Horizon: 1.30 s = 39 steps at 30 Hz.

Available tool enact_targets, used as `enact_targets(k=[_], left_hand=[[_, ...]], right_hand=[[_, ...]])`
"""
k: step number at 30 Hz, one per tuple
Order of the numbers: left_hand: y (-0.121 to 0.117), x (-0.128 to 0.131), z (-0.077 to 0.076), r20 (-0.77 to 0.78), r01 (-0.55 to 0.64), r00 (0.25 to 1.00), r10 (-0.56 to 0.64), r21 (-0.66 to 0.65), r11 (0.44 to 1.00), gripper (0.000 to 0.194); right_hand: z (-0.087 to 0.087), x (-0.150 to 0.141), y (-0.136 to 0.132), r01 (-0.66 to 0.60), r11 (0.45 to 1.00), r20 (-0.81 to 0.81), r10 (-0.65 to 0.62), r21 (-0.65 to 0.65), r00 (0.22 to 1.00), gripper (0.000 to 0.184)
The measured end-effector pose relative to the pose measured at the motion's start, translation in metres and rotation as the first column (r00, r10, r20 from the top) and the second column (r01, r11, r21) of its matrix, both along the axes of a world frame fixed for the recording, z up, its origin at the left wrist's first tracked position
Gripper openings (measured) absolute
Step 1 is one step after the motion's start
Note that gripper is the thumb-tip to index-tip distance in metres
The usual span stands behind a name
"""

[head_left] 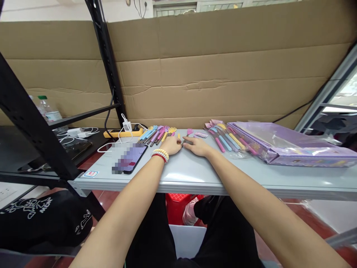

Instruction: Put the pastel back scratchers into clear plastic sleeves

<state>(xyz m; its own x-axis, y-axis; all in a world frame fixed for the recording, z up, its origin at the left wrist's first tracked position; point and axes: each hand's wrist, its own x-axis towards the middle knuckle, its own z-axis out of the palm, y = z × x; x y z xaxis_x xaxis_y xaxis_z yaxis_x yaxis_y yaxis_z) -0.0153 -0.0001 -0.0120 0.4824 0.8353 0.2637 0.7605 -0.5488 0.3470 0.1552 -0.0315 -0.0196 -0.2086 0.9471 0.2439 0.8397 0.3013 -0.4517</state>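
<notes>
Closest in, dark-clothed legs [228, 223] sit under the pale grey metal desk [192, 175], with a red plastic stool [178, 204] beyond them, below the stick that serves here as landmark: a thin metal stick with a pink claw-shaped head [190, 131]. On the desk, nearer than that stick and to its left, lies a dark smartphone [135, 160].

The left hand [173, 145], above twisted bracelets [160, 155], curls inward at the stick's near end; whether it pinches anything I cannot tell. The right hand [198, 146] has its forefinger and another fingertip parted around the same end, and a firm hold cannot be made out. A small yellow piece [179, 136] shows beside the left hand.

The step in hand looks like close fingertip handling of this one stick; a move from here would call for a light, steady pinch on its slim shaft.

Left of the stick lie loose multicoloured claw-headed sticks [156, 133]; right of it, a pink printed card [200, 134], sticks in clear plastic [227, 140] and a flat purple box [279, 145]. Brown cardboard [223, 70] stands behind it all.
</notes>
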Motion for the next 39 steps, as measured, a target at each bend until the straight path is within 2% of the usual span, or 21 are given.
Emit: enact_targets(k=[4,11,25,31,35,39], left_hand=[[0.0024,-0.0001,-0.0015,-0.010,0.017,1.000,-0.017,0.007,1.000,0.035],[0.0068,0.0003,-0.0040,-0.014,0.025,1.000,-0.025,0.006,1.000,0.038],[0.0082,-0.0006,-0.0044,-0.018,0.035,0.999,-0.034,0.003,0.999,0.038],[0.0025,-0.0002,-0.0004,-0.039,0.016,0.999,-0.016,0.001,1.000,0.037],[0.0009,-0.0001,0.0010,-0.051,0.027,0.998,-0.027,0.005,1.000,0.037],[0.0007,-0.0002,0.0010,-0.066,0.035,0.997,-0.034,0.017,0.999,0.038]], right_hand=[[0.0016,-0.0024,-0.0010,-0.086,0.995,-0.015,0.086,-0.058,0.996,0.046],[0.0044,0.0022,-0.0015,-0.051,0.991,-0.042,0.046,-0.122,0.998,0.041],[0.0072,0.0027,-0.0037,-0.020,0.992,-0.013,0.018,-0.124,1.000,0.041],[0.0001,-0.0003,0.0001,-0.019,0.998,-0.015,0.018,-0.056,1.000,0.061],[-0.0010,-0.0046,0.0005,-0.090,0.995,0.090,0.093,-0.036,0.992,0.052],[0.0020,-0.0047,-0.0018,-0.085,0.995,0.067,0.088,-0.051,0.994,0.044]])
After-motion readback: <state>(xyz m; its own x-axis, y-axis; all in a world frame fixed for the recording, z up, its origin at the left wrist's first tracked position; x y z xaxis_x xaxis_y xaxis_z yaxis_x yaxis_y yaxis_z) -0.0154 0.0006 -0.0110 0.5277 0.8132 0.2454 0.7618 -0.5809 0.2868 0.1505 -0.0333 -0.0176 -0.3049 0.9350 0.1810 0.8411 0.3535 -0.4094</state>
